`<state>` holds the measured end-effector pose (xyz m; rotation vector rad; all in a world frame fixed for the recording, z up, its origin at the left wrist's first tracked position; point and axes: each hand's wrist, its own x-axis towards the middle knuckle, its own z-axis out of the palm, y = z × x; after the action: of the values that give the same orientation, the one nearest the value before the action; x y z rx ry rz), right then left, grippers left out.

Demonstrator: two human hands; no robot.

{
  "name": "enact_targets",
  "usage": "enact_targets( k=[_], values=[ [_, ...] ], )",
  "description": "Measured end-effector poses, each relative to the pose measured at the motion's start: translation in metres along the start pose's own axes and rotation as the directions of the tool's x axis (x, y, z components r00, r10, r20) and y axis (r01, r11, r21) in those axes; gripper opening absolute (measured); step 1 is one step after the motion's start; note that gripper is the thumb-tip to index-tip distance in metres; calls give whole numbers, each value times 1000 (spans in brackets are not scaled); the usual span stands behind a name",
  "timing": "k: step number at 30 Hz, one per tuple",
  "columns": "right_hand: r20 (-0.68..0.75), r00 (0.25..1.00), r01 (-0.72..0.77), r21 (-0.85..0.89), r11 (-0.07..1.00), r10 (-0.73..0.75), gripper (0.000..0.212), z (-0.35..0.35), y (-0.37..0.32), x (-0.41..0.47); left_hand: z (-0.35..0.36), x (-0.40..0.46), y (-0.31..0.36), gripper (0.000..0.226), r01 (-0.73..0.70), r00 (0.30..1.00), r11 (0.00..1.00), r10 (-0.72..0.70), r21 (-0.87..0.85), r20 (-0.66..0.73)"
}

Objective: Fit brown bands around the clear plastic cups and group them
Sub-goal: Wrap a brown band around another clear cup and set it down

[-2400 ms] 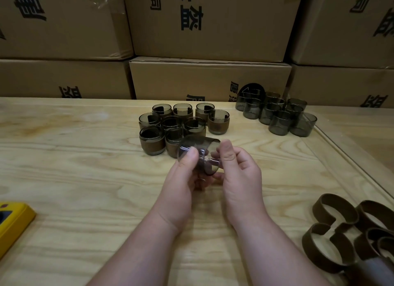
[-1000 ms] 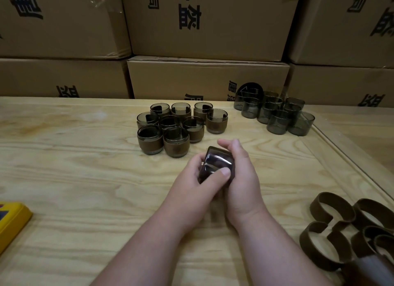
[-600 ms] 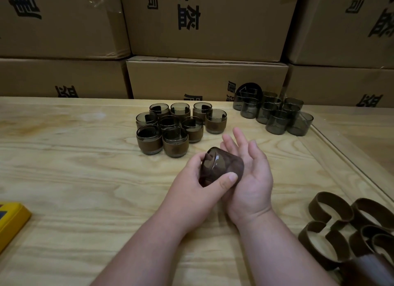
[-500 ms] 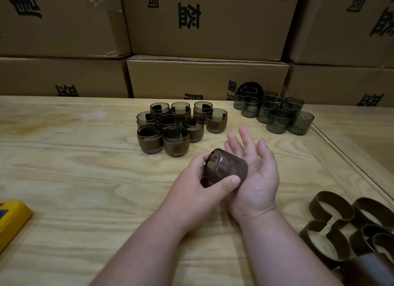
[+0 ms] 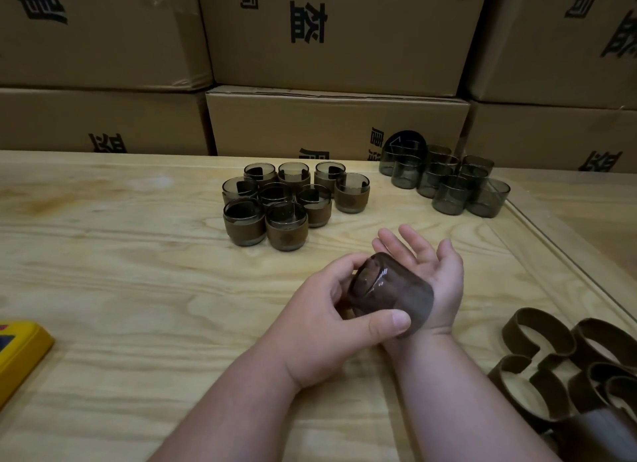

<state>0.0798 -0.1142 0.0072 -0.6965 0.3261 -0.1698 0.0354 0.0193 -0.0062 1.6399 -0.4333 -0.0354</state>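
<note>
We hold 1 cup (image 5: 389, 291) on its side above the table (image 5: 138, 289), base up and left toward the camera, mouth toward the right wrist. Our left hand (image 5: 331, 323) grips it, thumb along the near side and fingers curled over the far side. A band (image 5: 413, 301) already sits round the cup's mouth end. Our right hand (image 5: 427, 275) lies palm-up with fingers straight, holding nothing; the cup's mouth end rests against its heel.

The cup's long axis runs from lower right to upper left, so we judge the flat right palm is placed to press the band further on along that axis. The banded group (image 5: 289, 199) of 9 cups stands beyond and left of the hands, nearer the left hand, which would carry the cup there and turn it upright. The bare cups (image 5: 448, 182) stand far right, the spare bands (image 5: 565, 368) near right.
</note>
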Motion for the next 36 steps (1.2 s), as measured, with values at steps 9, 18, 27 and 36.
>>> enact_targets(
  k=[9, 18, 27, 36],
  values=[
    [74, 931, 331, -588, 738, -359, 22, 9, 24, -12, -2, 4, 7, 48, -151, 953, 952, 68, -268, -295],
    [97, 864, 453, -582, 676, -495, 20, 6, 22, -17, -3, 11, 0, 63, -102, 896, 985, 31, -137, -443],
    [336, 872, 480, -445, 756, -356, 18, 8, 24, -25, -2, 7, 5, 41, -59, 915, 986, -8, -155, -403],
    [297, 873, 486, -449, 750, -387, 24, 6, 22, -25, -1, 7, 10, 25, -54, 934, 970, -35, -238, -355]
  ],
)
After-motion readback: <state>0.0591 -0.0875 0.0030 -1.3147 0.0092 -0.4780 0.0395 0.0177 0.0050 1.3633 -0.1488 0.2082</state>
